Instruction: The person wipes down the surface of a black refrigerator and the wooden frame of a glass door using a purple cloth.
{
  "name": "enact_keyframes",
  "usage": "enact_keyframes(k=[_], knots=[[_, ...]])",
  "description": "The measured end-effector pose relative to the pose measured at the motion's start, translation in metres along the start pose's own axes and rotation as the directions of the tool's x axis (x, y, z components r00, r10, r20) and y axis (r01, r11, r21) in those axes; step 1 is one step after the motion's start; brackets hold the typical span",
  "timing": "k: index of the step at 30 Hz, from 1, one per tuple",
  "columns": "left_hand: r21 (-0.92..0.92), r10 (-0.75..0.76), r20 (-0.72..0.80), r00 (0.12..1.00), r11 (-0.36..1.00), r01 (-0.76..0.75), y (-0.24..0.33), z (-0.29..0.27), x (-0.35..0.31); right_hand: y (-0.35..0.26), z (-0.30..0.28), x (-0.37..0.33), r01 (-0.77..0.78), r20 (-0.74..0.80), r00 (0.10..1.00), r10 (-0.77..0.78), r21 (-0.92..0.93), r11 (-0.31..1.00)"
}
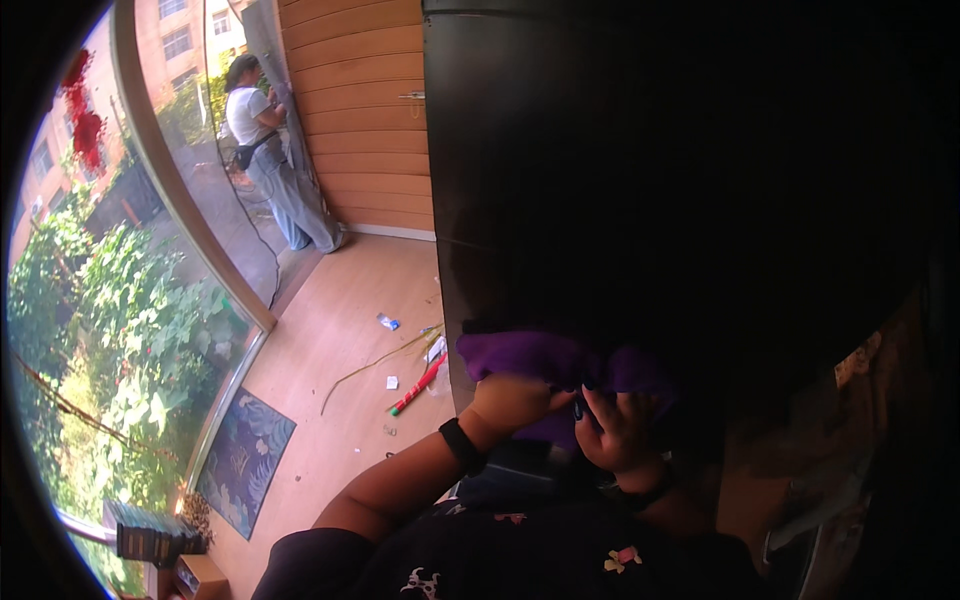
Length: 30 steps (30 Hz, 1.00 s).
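A purple cloth (545,357) is bunched against the lower part of a tall dark glossy panel (620,170) that fills the right of the view. My left hand (512,400), with a black band on its wrist, grips the cloth from below. My right hand (612,432), dark-nailed, also has its fingers curled into the cloth, close beside the left. Both forearms come up from the bottom of the picture over my dark patterned top.
On the wooden floor (330,350) lie a red and green stick (418,385), a thin twig (372,366) and small scraps. Another person (268,150) stands at the far end by a wood-panelled wall. A curved window shows greenery; a blue mat (245,460) lies beneath it.
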<state>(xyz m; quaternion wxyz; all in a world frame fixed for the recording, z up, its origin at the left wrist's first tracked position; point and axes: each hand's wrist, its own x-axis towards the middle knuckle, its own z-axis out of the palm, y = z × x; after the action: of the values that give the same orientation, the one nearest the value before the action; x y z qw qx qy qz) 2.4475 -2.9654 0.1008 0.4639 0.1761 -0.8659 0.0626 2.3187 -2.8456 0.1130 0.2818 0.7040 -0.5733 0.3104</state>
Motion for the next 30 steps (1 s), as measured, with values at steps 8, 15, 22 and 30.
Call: enact_keyframes(k=[8, 15, 22, 30], knots=[[0.085, 0.180, -0.029, 0.983, 0.981, -0.177, 0.010, 0.043, -0.026, 0.017, 0.023, -0.065, -0.197, 0.000, 0.980, 0.197, 0.058, 0.979], [-0.195, 0.212, 0.055, 0.976, 0.961, -0.197, 0.039, 0.036, 0.006, 0.048, 0.000, -0.050, -0.174, -0.172, 0.976, 0.134, -0.245, 0.954], [-0.304, 0.344, 0.026, 0.939, 0.897, -0.320, 0.030, 0.043, 0.022, 0.064, 0.000, -0.043, -0.073, -0.336, 0.942, -0.009, -0.230, 0.970], [-0.494, 0.335, 0.062, 0.940, 0.829, -0.263, 0.010, 0.003, 0.028, 0.051, -0.004, -0.031, 0.001, -0.290, 0.953, -0.092, -0.298, 0.955]])
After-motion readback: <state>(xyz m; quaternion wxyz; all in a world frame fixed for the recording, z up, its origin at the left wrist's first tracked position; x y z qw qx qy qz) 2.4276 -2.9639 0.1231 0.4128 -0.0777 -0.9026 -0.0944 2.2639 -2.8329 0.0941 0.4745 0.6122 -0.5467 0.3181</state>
